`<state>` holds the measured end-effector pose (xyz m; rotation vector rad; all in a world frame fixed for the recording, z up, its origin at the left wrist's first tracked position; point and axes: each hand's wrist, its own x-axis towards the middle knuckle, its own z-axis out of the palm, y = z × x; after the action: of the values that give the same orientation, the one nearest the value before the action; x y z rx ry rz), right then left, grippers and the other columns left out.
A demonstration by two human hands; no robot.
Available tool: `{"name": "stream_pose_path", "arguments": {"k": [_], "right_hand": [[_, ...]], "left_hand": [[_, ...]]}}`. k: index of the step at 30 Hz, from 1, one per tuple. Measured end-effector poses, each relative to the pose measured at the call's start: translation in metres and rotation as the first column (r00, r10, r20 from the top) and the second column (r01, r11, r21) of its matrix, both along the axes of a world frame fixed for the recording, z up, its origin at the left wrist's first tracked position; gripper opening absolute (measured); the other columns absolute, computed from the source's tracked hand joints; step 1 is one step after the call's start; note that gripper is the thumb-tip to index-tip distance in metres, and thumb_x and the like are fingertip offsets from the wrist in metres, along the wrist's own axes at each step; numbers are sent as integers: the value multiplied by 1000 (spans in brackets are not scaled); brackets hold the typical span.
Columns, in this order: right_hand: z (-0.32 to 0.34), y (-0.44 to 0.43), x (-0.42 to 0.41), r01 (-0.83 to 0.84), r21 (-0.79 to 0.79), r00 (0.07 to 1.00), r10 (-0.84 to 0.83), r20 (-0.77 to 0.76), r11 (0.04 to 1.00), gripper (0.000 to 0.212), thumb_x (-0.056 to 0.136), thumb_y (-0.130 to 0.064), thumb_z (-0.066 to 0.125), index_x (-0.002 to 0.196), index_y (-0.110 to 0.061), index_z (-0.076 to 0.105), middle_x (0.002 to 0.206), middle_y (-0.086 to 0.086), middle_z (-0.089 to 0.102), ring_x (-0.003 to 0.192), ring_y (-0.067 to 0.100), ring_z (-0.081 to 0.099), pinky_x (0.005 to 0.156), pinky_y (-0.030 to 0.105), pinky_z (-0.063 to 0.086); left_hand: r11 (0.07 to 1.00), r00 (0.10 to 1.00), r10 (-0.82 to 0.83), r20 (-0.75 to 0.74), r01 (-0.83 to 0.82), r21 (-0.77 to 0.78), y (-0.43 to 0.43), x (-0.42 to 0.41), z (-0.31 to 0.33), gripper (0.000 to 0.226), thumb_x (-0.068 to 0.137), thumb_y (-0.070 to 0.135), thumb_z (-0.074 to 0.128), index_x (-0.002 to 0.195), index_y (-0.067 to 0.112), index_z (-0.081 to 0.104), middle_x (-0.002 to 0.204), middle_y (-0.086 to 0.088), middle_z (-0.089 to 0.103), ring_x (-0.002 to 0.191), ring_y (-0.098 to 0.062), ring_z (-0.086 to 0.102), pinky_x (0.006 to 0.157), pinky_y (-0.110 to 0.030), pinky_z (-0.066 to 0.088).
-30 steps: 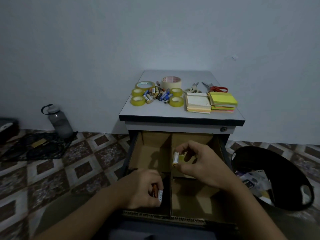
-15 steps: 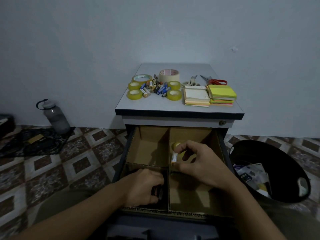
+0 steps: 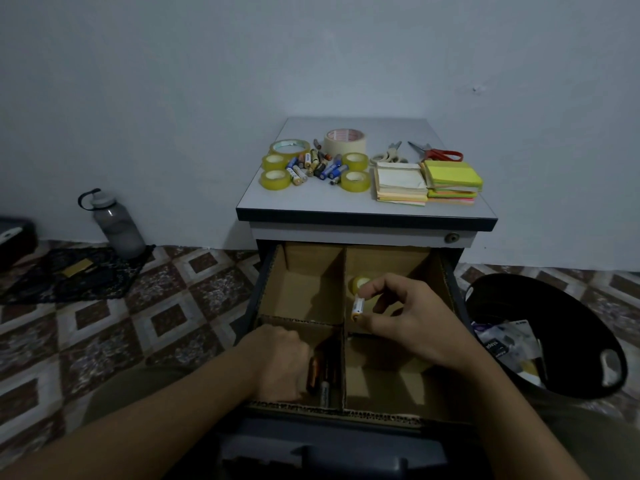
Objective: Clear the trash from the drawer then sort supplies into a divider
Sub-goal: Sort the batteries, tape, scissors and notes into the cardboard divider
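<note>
I'm watching the drawer (image 3: 259,289) standing open, divider (image 3: 311,285) inside. My left hand (image 3: 280,362) is lying in the near-left cell beside batteries (image 3: 322,372) — grip I can't tell. My right hand (image 3: 408,320) is pinching a battery (image 3: 357,308) above the far-right cell.

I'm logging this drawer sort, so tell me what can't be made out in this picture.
Head view only:
Left hand: its back hides the fingertips, so any grip is unclear.
Stored batteries: shadow and the left hand hide their count.
Tape roll in the drawer: partly behind the right hand, which pinches a white battery.
Loose batteries on the cabinet: labels too small.
</note>
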<state>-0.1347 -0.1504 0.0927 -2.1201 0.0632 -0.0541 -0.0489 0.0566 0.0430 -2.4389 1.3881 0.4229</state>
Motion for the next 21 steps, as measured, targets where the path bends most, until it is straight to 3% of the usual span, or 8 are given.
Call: {"name": "stream_pose_path", "arguments": {"k": [4, 8, 11, 16, 19, 21], "right_hand": [[0, -1, -1, 3, 0, 1000, -3, -5, 1000, 30, 83, -23, 76, 109, -25, 62, 100, -8, 63, 82, 0, 65, 64, 11, 50], [-1, -2, -3, 13, -9, 1000, -13, -13, 1000, 29, 82, -26, 76, 108, -27, 62, 102, -9, 63, 85, 4, 64, 67, 14, 53], [-1, -2, -3, 25, -8, 1000, -25, -9, 1000, 29, 83, -26, 76, 108, -27, 62, 101, -9, 63, 84, 5, 65, 68, 15, 54], [-2, -1, -3, 28, -20, 1000, -28, -12, 999, 29, 83, -28, 76, 109, -28, 62, 99, -6, 65, 85, 8, 65, 74, 25, 58], [-3, -4, -4, 36, -9, 999, -36, -14, 999, 28, 83, -29, 76, 107, -29, 63, 98, -4, 66, 84, 11, 67, 74, 28, 58], [-4, -6, -5, 45, 1, 999, -45, -15, 999, 27, 82, -30, 76, 106, -30, 63, 96, -2, 67, 81, 12, 67, 72, 26, 58]], "left_hand": [[998, 1000, 16, 1, -16, -61, 0, -1, -4, 46, 92, 50, 52, 58, 23, 41, 75, -4, 63, 68, -19, 52, 64, -27, 39], [997, 999, 20, 49, -16, -81, 1, -1, -5, 51, 88, 64, 51, 71, 16, 57, 92, -10, 69, 85, -27, 64, 68, -30, 41], [997, 1000, 9, 26, -7, -75, 1, 0, -5, 47, 88, 63, 49, 62, 23, 50, 89, -8, 69, 81, -26, 63, 68, -29, 40], [995, 996, -11, 85, 19, -96, -8, -4, -12, 52, 88, 58, 51, 87, 9, 68, 97, -12, 69, 90, -31, 64, 78, -34, 43], [993, 996, -17, 87, 27, -116, -6, -3, -13, 50, 87, 61, 49, 79, 14, 65, 92, -10, 69, 86, -28, 64, 72, -32, 40], [991, 997, -3, 75, 13, -131, 0, -1, -12, 48, 86, 63, 52, 66, 20, 53, 90, -8, 68, 83, -26, 64, 70, -30, 42]]}}
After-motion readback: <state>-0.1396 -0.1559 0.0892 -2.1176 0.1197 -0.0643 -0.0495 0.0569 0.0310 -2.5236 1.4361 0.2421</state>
